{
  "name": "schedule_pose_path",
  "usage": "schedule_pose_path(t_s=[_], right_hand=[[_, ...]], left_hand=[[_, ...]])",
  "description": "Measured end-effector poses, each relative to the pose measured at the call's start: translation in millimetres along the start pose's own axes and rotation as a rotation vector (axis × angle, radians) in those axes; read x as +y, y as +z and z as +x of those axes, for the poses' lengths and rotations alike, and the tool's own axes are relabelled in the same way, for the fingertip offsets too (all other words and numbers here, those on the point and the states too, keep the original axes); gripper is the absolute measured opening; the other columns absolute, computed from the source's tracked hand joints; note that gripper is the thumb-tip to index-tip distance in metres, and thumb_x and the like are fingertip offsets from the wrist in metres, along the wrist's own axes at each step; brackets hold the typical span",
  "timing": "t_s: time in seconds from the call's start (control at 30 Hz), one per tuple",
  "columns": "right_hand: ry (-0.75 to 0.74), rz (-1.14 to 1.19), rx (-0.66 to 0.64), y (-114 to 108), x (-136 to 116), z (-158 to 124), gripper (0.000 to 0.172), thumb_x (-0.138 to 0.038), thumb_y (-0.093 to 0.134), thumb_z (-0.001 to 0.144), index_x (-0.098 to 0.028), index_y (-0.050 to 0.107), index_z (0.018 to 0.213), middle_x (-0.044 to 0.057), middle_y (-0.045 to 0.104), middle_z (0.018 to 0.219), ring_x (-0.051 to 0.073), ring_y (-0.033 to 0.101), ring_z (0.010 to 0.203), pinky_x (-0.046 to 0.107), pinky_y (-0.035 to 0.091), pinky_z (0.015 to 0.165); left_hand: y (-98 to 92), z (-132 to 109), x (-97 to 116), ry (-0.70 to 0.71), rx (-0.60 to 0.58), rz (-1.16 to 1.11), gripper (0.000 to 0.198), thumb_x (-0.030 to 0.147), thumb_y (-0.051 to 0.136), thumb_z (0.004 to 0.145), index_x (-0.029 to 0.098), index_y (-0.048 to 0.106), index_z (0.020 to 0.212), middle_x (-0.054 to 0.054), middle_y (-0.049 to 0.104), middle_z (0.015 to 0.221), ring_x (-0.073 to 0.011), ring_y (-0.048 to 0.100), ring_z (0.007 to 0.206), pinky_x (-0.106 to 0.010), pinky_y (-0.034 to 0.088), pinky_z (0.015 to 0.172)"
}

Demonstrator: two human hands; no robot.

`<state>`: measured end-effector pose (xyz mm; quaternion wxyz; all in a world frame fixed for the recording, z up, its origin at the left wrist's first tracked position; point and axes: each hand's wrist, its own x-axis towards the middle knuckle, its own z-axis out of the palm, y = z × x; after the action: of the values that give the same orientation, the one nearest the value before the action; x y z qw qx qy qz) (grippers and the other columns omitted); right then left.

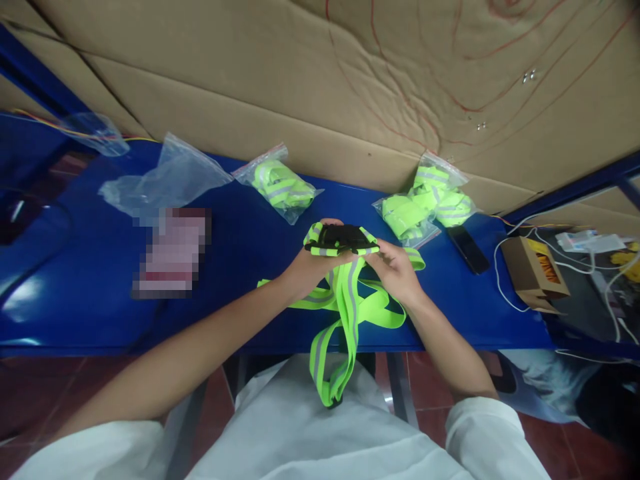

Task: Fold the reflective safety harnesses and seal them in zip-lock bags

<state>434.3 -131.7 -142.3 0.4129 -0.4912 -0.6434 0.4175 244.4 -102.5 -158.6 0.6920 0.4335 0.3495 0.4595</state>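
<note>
A bundle of neon-yellow reflective strap with grey stripes and a black section (345, 237) is held up above the blue table. My left hand (315, 260) is closed under its left side; the fingertips show behind it, and part of the grip is hidden. Closed at the right end, my right hand (399, 270) pinches the strap edge with bent fingers. From between the hands, long loops of the same reflective strap (350, 300) hang down past the table's front edge to my lap. More of the strap lies on the table below my hands.
Clear bags (283, 187) of neon strap lie along the cardboard backing (240, 113), with a heap of bags (425, 200) further right. Beside it are a black phone (467, 250) and an open carton (535, 273) near white cables. An empty plastic bag (175, 175) and a blurred-out item (175, 253) lie left.
</note>
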Motion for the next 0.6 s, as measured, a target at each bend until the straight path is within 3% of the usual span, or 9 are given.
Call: schedule_pose_path(t_s=[0.13,0.23,0.3,0.33,0.4,0.47,0.5,0.6], right_hand=[[-0.025,-0.052,0.034,3.7,2.7,-0.8,0.033,-0.055,0.061,0.100,-0.026,0.077,0.103,0.003,0.070,0.086,0.024,0.065,0.084,0.041,0.055,0.082],[-0.159,-0.360,0.161,0.6,-2.0,-3.8,0.029,-0.047,0.060,0.101,-0.028,0.075,0.117,0.010,0.069,0.109,0.032,0.062,0.113,0.054,0.050,0.104],[-0.255,-0.520,0.248,-6.5,-8.3,-5.8,0.046,-0.042,0.064,0.098,-0.028,0.063,0.141,0.015,0.060,0.134,0.037,0.052,0.132,0.061,0.041,0.116],[-0.302,-0.559,0.226,-11.1,-12.0,-6.5,0.057,-0.040,0.065,0.097,-0.029,0.053,0.151,0.016,0.054,0.144,0.037,0.047,0.140,0.062,0.038,0.120],[-0.396,-0.572,0.023,-20.0,-19.0,-7.0,0.066,-0.036,0.065,0.098,-0.031,0.041,0.160,0.014,0.048,0.156,0.035,0.043,0.148,0.058,0.038,0.123],[-0.459,-0.552,-0.202,-25.6,-23.9,-6.4,0.062,-0.035,0.064,0.101,-0.031,0.045,0.159,0.012,0.053,0.156,0.032,0.049,0.146,0.053,0.044,0.121],[-0.479,-0.545,-0.254,-26.4,-25.5,-5.8,0.058,-0.036,0.065,0.101,-0.030,0.049,0.156,0.011,0.058,0.153,0.031,0.054,0.142,0.051,0.047,0.118],[-0.537,-0.547,-0.143,-23.0,-29.8,-3.1,0.042,-0.036,0.062,0.104,-0.026,0.062,0.145,0.011,0.070,0.138,0.027,0.067,0.126,0.047,0.055,0.107]], left_hand=[[-2.4,-2.1,-3.4,-0.144,-0.044,0.090,0.048,0.042,0.098,0.064,0.022,0.077,0.103,-0.008,0.079,0.116,-0.0314,0.069,0.119,-0.047,0.054,0.106],[-3.8,-3.5,-7.4,-0.191,0.048,0.198,0.051,0.052,0.095,0.065,0.024,0.078,0.105,-0.008,0.079,0.117,-0.0360,0.067,0.123,-0.053,0.050,0.110],[-4.9,-3.5,-9.0,-0.141,0.043,0.238,0.052,0.053,0.092,0.067,0.024,0.078,0.108,-0.008,0.078,0.120,-0.0368,0.065,0.126,-0.054,0.048,0.113],[-5.6,-3.4,-9.1,-0.111,0.025,0.253,0.052,0.052,0.092,0.068,0.023,0.077,0.109,-0.008,0.078,0.120,-0.0365,0.066,0.125,-0.053,0.048,0.113],[-6.8,-3.4,-7.7,-0.068,-0.035,0.290,0.049,0.050,0.090,0.070,0.022,0.077,0.108,-0.008,0.079,0.117,-0.0349,0.068,0.120,-0.051,0.049,0.112],[-7.2,-4.0,-5.1,-0.032,-0.099,0.319,0.045,0.047,0.089,0.070,0.021,0.077,0.105,-0.007,0.079,0.111,-0.0326,0.070,0.112,-0.048,0.052,0.107],[-6.9,-4.5,-3.6,-0.015,-0.130,0.315,0.043,0.046,0.089,0.071,0.020,0.077,0.104,-0.006,0.079,0.108,-0.0313,0.071,0.109,-0.046,0.054,0.104],[-2.3,-7.5,0.7,-0.026,-0.180,0.228,0.045,0.044,0.091,0.070,0.018,0.076,0.103,-0.006,0.078,0.106,-0.0278,0.071,0.103,-0.042,0.056,0.096]])
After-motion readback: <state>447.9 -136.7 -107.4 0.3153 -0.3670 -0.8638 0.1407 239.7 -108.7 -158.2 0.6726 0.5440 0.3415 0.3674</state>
